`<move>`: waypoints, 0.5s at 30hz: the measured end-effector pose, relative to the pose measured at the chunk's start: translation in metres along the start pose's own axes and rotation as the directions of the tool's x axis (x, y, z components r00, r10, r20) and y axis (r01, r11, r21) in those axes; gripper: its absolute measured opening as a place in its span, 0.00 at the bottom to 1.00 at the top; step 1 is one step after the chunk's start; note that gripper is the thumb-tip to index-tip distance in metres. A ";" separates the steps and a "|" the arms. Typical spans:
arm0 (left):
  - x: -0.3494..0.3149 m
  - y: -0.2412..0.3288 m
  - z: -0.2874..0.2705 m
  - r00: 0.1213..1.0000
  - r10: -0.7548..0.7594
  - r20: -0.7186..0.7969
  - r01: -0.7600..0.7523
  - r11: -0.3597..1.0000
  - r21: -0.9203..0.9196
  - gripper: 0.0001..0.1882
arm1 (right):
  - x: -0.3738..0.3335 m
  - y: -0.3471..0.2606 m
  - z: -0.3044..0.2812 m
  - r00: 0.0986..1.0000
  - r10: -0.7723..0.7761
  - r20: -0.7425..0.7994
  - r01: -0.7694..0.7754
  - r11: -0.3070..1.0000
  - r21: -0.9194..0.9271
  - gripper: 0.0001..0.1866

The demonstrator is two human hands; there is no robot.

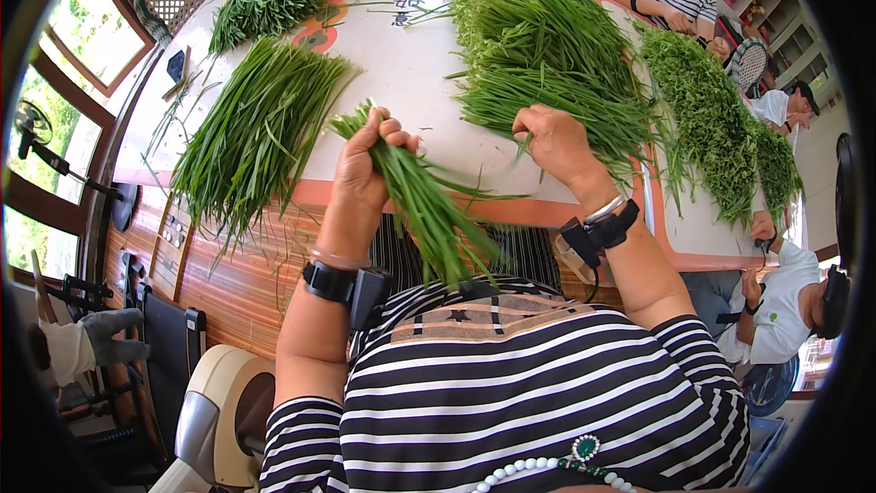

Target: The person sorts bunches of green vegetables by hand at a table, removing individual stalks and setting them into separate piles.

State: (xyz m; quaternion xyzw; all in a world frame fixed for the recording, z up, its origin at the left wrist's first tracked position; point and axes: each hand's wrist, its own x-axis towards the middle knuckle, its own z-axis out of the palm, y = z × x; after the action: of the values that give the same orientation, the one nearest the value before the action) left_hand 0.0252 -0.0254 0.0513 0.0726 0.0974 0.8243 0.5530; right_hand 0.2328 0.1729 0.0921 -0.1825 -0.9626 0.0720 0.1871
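A bunch of garlic chives (424,196) is gripped in my left hand (363,164), its pale cut ends up and its green leaves hanging over the table's near edge. To the right, my right hand (558,148) is raised with its fingers pinched together; a faint green strand shows under them, too blurred to make out. It is just in front of a large heap of chives (547,55), the nearest pile to it. Left of my left hand, another pile of chives (260,128) lies with its leaf tips drooping over the edge.
The white table (401,55) has an orange border. Farther back lies a smaller chive pile (274,5); a long row of greens (707,119) covers an adjoining table on the right. Several people sit around. A dark phone-like object (178,67) rests at the left edge, near a small fan (36,128).
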 end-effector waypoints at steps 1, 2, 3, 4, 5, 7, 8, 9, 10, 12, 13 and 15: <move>-0.002 0.007 -0.001 0.997 -0.060 0.041 0.062 0.996 -0.062 0.08 | 0.001 0.000 -0.003 0.999 0.047 0.000 -0.047 0.999 0.022 0.03; -0.004 0.010 -0.002 0.990 -0.116 0.086 0.126 0.985 -0.121 0.09 | 0.002 -0.001 -0.005 0.999 0.049 0.001 -0.049 0.999 0.024 0.03; -0.006 0.008 0.004 0.992 -0.117 0.037 0.120 0.989 -0.083 0.10 | 0.005 -0.006 -0.006 0.999 0.039 -0.035 -0.037 0.998 0.054 0.02; -0.004 0.003 0.004 0.992 -0.118 0.037 0.121 0.989 -0.082 0.10 | 0.008 -0.011 -0.005 0.997 0.031 -0.072 -0.025 0.996 0.083 0.02; -0.002 -0.002 0.002 0.988 -0.157 0.003 0.157 0.987 -0.041 0.10 | 0.009 -0.016 -0.002 0.997 0.016 -0.080 -0.007 0.993 0.115 0.03; -0.001 -0.016 0.008 0.982 -0.171 -0.078 0.176 0.983 0.058 0.12 | 0.013 -0.025 0.005 0.999 -0.004 -0.053 0.008 0.996 0.088 0.04; 0.001 -0.022 0.011 0.981 -0.165 -0.105 0.174 0.981 0.090 0.12 | 0.015 -0.028 0.009 0.999 -0.022 -0.025 0.023 0.998 0.060 0.05; 0.002 -0.027 0.012 0.981 -0.158 -0.111 0.174 0.973 0.149 0.12 | 0.016 -0.029 0.013 1.000 -0.011 0.019 0.010 1.000 0.022 0.06; 0.004 -0.031 0.015 0.982 -0.151 -0.117 0.173 0.963 0.207 0.13 | 0.016 -0.029 0.016 1.000 -0.010 0.018 0.010 1.000 0.021 0.06; 0.004 -0.034 0.017 0.983 -0.142 -0.120 0.172 0.940 0.296 0.10 | 0.018 -0.028 0.021 1.000 0.022 -0.013 -0.022 1.000 -0.019 0.06; 0.005 -0.035 0.017 0.981 -0.130 -0.147 0.170 0.937 0.306 0.11 | 0.020 -0.026 0.024 1.000 0.016 -0.012 -0.016 1.000 -0.017 0.06; 0.007 -0.039 0.020 0.976 -0.093 -0.198 0.154 0.935 0.320 0.11 | 0.021 -0.019 0.025 0.994 0.022 -0.107 -0.008 0.991 0.130 0.05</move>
State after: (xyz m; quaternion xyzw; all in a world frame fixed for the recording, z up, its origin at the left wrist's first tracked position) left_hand 0.0620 -0.0035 0.0613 0.0842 0.2890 0.7627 0.5725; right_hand 0.1987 0.1613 0.0803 -0.1807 -0.9429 0.1257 0.2498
